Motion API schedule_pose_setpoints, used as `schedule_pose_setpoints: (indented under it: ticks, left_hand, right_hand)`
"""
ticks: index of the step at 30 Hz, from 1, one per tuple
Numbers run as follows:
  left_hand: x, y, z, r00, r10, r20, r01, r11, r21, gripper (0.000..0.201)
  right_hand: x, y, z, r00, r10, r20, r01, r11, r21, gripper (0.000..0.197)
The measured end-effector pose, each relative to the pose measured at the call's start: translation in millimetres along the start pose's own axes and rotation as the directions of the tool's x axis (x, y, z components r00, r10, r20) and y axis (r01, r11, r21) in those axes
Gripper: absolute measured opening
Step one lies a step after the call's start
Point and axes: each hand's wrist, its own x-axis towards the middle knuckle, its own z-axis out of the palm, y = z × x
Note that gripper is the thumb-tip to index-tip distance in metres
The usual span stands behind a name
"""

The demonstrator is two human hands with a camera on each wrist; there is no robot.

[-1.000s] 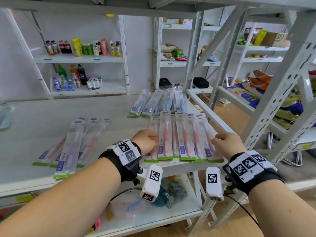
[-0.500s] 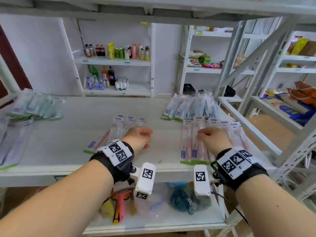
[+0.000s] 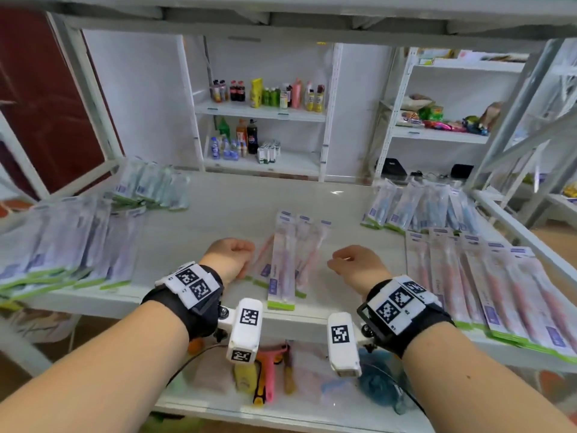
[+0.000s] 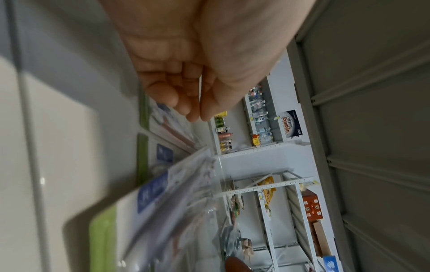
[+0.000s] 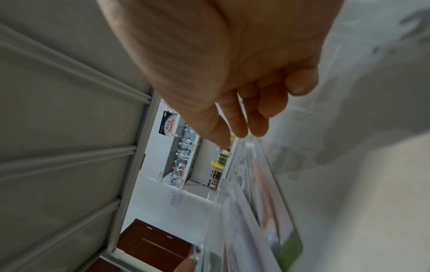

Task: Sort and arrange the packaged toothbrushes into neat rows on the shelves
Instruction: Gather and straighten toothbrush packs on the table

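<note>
A small loose pile of pink packaged toothbrushes (image 3: 282,260) lies fanned at the middle of the white shelf board (image 3: 218,214). My left hand (image 3: 231,257) sits at the pile's left edge, fingers loosely curled and holding nothing (image 4: 186,103). My right hand (image 3: 356,264) hovers just right of the pile, also loosely curled and empty (image 5: 246,121). A neat row of pink packs (image 3: 487,285) lies front right, blue packs (image 3: 415,207) behind it. A long row of packs (image 3: 62,245) lies at the left, green-tinted ones (image 3: 150,189) behind.
The shelf above (image 3: 281,20) hangs low overhead. Slanted grey uprights (image 3: 512,126) stand at the right. The lower shelf (image 3: 218,410) holds a pink tool, a yellow bottle and a blue sponge. Far shelves (image 3: 265,110) carry bottles. A dark red door (image 3: 46,104) is at the left.
My view has swung left. Both hands left the right pink row and moved left to the middle pile; the right hand lifted off the packs it was pressing.
</note>
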Motion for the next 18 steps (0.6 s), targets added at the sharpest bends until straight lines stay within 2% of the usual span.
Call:
schedule_pose_setpoints:
  ticks: [3, 6, 10, 16, 18]
  left_hand:
    - [10.2, -11.9, -11.7, 0.999, -0.039, 0.007, 0.039, 0.999, 0.005, 0.012]
    - [16.0, -24.4, -15.8, 0.998, -0.059, 0.016, 0.06, 0.997, -0.052, 0.012]
    - [17.9, -34.4, -15.7, 0.999, -0.031, -0.014, 0.03, 0.997, -0.071, 0.01]
    - [16.0, -30.6, -6.3, 0.999, 0.041, -0.006, -0.041, 0.998, 0.044, 0.004]
    - [12.3, -28.3, -3.5, 0.999, 0.042, -0.002, -0.042, 0.999, 0.031, 0.016]
  right_hand:
    - [2.7, -7.6, 21.9, 0.999, 0.031, 0.03, -0.03, 0.999, -0.027, 0.03]
    - [3.7, -10.9, 37.9, 0.999, 0.054, 0.003, -0.054, 0.997, -0.046, 0.025]
    - [7.7, -11.4, 39.6, 0.998, 0.065, 0.021, -0.064, 0.996, -0.062, 0.024]
    - [11.0, -2.1, 33.8, 0.995, 0.08, 0.054, -0.076, 0.995, -0.061, 0.03]
    - [10.9, 0.2, 31.5, 0.995, 0.078, 0.069, -0.075, 0.996, -0.047, 0.032]
